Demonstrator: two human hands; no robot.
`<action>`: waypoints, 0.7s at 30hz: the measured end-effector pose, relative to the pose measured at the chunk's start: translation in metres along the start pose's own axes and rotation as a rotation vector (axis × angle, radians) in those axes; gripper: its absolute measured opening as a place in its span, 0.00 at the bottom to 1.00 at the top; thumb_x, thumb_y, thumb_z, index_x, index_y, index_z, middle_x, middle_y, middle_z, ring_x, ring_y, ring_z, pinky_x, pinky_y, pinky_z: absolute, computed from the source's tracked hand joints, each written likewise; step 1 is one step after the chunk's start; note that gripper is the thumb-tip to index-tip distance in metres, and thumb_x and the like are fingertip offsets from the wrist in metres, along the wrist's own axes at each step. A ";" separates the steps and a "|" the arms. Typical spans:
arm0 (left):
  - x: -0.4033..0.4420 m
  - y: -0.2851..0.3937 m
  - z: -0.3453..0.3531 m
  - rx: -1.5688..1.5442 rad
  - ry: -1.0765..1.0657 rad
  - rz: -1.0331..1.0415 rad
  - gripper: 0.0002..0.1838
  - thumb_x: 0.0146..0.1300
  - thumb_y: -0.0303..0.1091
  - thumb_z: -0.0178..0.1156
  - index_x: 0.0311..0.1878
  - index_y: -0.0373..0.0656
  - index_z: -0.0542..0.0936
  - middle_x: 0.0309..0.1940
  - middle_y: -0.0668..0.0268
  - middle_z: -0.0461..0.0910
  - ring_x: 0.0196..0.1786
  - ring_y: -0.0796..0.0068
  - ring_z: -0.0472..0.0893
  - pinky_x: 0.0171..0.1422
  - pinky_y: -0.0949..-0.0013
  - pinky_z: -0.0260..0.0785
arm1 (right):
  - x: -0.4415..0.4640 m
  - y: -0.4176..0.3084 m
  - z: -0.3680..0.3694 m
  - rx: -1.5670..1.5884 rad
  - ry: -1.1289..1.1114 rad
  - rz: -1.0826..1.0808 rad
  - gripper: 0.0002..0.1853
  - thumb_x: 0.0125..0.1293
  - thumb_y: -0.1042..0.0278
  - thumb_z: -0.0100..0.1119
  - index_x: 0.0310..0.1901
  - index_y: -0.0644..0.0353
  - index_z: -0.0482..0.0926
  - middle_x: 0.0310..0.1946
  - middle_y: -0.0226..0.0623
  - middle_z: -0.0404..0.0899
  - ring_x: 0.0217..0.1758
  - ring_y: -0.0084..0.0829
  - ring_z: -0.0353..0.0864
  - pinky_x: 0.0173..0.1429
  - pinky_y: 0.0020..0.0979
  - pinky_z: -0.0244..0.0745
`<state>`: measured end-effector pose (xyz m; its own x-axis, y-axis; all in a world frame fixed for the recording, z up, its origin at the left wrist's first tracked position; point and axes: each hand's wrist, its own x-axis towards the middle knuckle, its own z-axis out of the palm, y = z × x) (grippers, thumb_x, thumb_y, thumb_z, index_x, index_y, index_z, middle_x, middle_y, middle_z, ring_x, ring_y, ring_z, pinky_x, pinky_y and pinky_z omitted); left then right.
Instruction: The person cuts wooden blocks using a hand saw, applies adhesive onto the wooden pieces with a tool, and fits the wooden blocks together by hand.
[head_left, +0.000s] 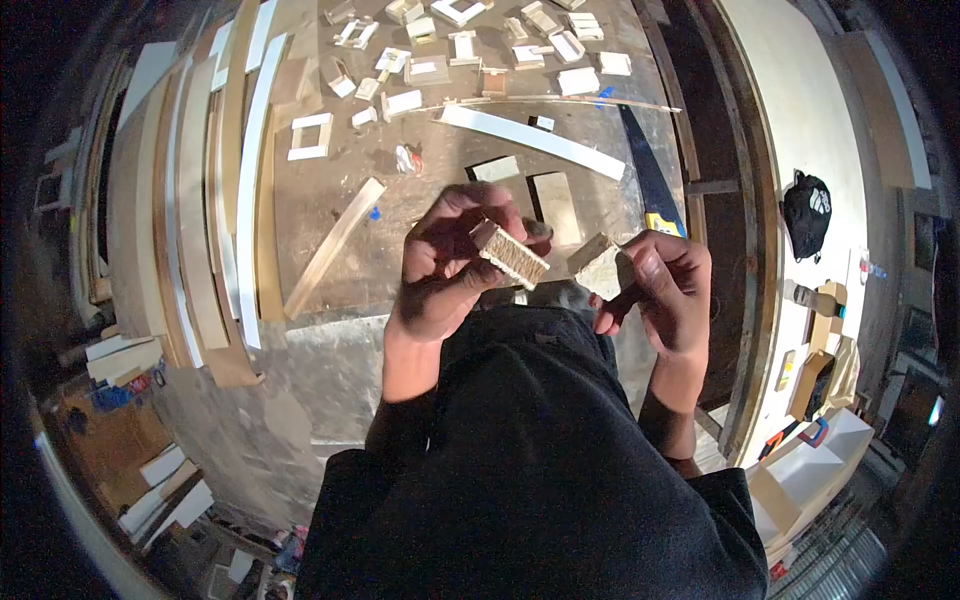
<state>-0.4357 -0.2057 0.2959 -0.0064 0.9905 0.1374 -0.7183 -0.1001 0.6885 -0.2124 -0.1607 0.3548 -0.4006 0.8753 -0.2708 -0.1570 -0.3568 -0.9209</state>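
My left hand [455,262] is closed on a small wood block [513,257], its rough, fibrous cut end turned up toward me. A second wood block [598,262], pale with a darker top edge, is pinched between the thumb and fingers of my right hand [665,290]. The two blocks are held apart, a short gap between them, above the near edge of the workbench [400,240]. Beyond my hands lie a flat pale board piece [556,208] and a smaller offcut [495,168].
Several small wooden frames and blocks [427,70] cover the far bench. A long white strip [535,142] lies across it, near a handsaw [648,165]. Long boards [215,190] are stacked at left. A black bag [806,215] rests on the right-hand surface.
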 end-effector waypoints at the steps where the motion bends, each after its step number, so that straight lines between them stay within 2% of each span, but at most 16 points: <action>1: 0.002 -0.001 0.007 -0.144 -0.017 -0.004 0.28 0.59 0.24 0.70 0.62 0.39 0.72 0.50 0.58 0.78 0.57 0.62 0.79 0.67 0.50 0.73 | -0.004 0.000 0.001 -0.004 0.010 -0.017 0.23 0.70 0.55 0.63 0.34 0.75 0.76 0.20 0.51 0.79 0.16 0.39 0.82 0.16 0.32 0.78; 2: 0.001 -0.004 0.009 -0.130 -0.008 0.059 0.27 0.58 0.23 0.70 0.61 0.40 0.71 0.49 0.57 0.78 0.57 0.61 0.79 0.66 0.49 0.74 | -0.007 -0.001 0.001 -0.001 0.018 -0.019 0.23 0.70 0.55 0.63 0.34 0.75 0.76 0.20 0.51 0.79 0.16 0.39 0.82 0.16 0.32 0.78; 3: 0.000 -0.006 0.011 -0.116 0.003 0.123 0.27 0.58 0.23 0.70 0.60 0.41 0.70 0.49 0.57 0.77 0.57 0.60 0.79 0.65 0.49 0.74 | -0.010 -0.005 0.002 0.030 -0.006 -0.018 0.17 0.71 0.63 0.61 0.34 0.73 0.77 0.22 0.47 0.79 0.18 0.38 0.84 0.19 0.30 0.79; 4: -0.002 -0.010 0.006 -0.180 0.002 0.046 0.28 0.58 0.24 0.71 0.59 0.41 0.70 0.49 0.56 0.77 0.57 0.60 0.79 0.66 0.50 0.73 | -0.013 -0.007 0.003 0.061 -0.029 -0.016 0.11 0.71 0.72 0.60 0.33 0.72 0.78 0.24 0.43 0.80 0.21 0.36 0.86 0.23 0.29 0.80; 6: -0.002 -0.010 0.006 -0.247 -0.007 -0.039 0.28 0.58 0.26 0.71 0.59 0.42 0.69 0.50 0.56 0.77 0.57 0.60 0.79 0.67 0.50 0.73 | -0.019 -0.009 0.005 0.064 -0.018 -0.008 0.10 0.71 0.72 0.61 0.33 0.72 0.78 0.24 0.43 0.80 0.22 0.35 0.86 0.23 0.28 0.80; 8: 0.003 -0.001 0.017 -0.358 0.061 -0.213 0.29 0.57 0.30 0.73 0.58 0.42 0.69 0.51 0.56 0.77 0.56 0.62 0.79 0.69 0.53 0.71 | -0.021 -0.010 0.008 0.090 -0.026 0.018 0.10 0.70 0.73 0.63 0.34 0.72 0.78 0.24 0.42 0.81 0.22 0.34 0.86 0.24 0.28 0.80; 9: 0.003 -0.005 0.017 -0.358 0.056 -0.218 0.29 0.57 0.30 0.73 0.58 0.42 0.69 0.51 0.56 0.77 0.56 0.62 0.79 0.69 0.53 0.71 | -0.023 -0.009 0.007 0.092 -0.019 0.015 0.10 0.70 0.73 0.63 0.34 0.72 0.78 0.24 0.42 0.81 0.22 0.34 0.86 0.24 0.28 0.80; 11: 0.001 -0.018 0.010 -0.248 -0.049 -0.085 0.30 0.58 0.32 0.73 0.60 0.43 0.69 0.52 0.56 0.76 0.57 0.61 0.79 0.68 0.58 0.71 | -0.025 -0.005 0.006 0.107 -0.017 0.016 0.11 0.70 0.72 0.63 0.34 0.72 0.78 0.23 0.42 0.81 0.22 0.33 0.85 0.24 0.28 0.80; 12: 0.002 -0.020 0.011 -0.141 -0.092 -0.012 0.31 0.59 0.31 0.73 0.62 0.43 0.68 0.55 0.53 0.77 0.60 0.59 0.79 0.66 0.59 0.72 | -0.027 -0.006 0.006 0.087 -0.003 0.010 0.11 0.70 0.71 0.63 0.33 0.72 0.79 0.22 0.41 0.80 0.21 0.32 0.85 0.24 0.28 0.79; 16: 0.001 -0.012 0.029 -0.106 0.001 -0.103 0.32 0.59 0.29 0.72 0.65 0.41 0.69 0.62 0.46 0.75 0.62 0.59 0.79 0.67 0.59 0.72 | -0.033 -0.009 0.004 0.093 0.055 0.028 0.13 0.70 0.69 0.63 0.33 0.72 0.78 0.21 0.41 0.80 0.20 0.32 0.84 0.23 0.27 0.78; 19: 0.003 -0.013 0.032 -0.027 -0.043 -0.042 0.33 0.58 0.28 0.73 0.65 0.39 0.69 0.59 0.49 0.77 0.62 0.58 0.79 0.67 0.59 0.72 | -0.035 -0.014 0.003 0.082 0.074 0.059 0.16 0.71 0.67 0.64 0.30 0.72 0.78 0.21 0.40 0.79 0.19 0.31 0.83 0.21 0.27 0.76; 21: 0.000 -0.016 0.025 -0.024 -0.048 -0.053 0.33 0.57 0.28 0.74 0.65 0.38 0.70 0.58 0.51 0.79 0.62 0.58 0.80 0.66 0.59 0.73 | -0.036 -0.015 0.000 -0.020 0.107 -0.010 0.19 0.71 0.65 0.64 0.26 0.71 0.78 0.19 0.37 0.78 0.16 0.30 0.81 0.19 0.26 0.74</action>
<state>-0.4072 -0.2063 0.3025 0.0650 0.9887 0.1351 -0.7332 -0.0445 0.6786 -0.1961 -0.1867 0.3787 -0.3002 0.9091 -0.2890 -0.1421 -0.3422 -0.9288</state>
